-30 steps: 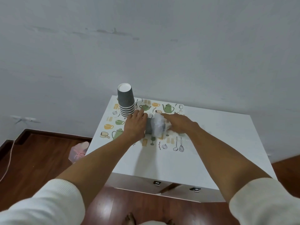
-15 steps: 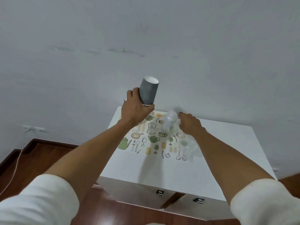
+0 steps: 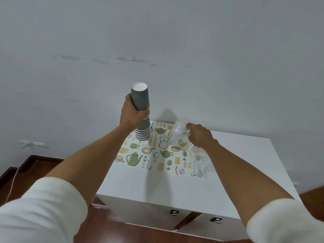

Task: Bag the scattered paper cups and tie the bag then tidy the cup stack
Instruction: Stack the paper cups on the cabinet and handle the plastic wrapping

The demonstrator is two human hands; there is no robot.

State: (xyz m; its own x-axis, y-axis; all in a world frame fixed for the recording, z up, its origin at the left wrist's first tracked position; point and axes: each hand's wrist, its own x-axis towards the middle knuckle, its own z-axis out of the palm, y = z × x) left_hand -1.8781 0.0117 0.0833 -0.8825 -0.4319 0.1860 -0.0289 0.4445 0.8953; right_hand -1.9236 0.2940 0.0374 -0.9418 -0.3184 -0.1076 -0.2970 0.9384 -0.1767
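No brand or readable writing anywhere, as far as I can make out. The only print is on the mat [image 3: 157, 155]: cartoon teapots, cups, wine glasses, a frying pan, cutlery and onions in green, yellow and black outline. The cups are plain dark grey with a wavy embossed texture and white rims, no logo.

The left hand [image 3: 133, 114] is wrapped around a grey cup [image 3: 140, 99], fingers curled round its lower part, bottom facing up so you see the white base. That cup sits on top of the stack [image 3: 142, 132], which stands upside down at the back left corner of the mat, on the white cabinet [image 3: 245, 163]. Whether the held cup is fully seated on the stack or just above it, I can't tell, since the hand covers the joint.

The right hand [image 3: 198, 135] is closed on a clear plastic bag [image 3: 178, 135], pinching it near the top. The bag is crumpled, hangs down over the right side of the mat and trails toward the front along the arm. It's see-through, and the mat pattern shows through it. I can't see any cups inside it.

Both arms are in white sleeves pushed up. The cabinet has two small dark handles at the front, with a wood floor below.
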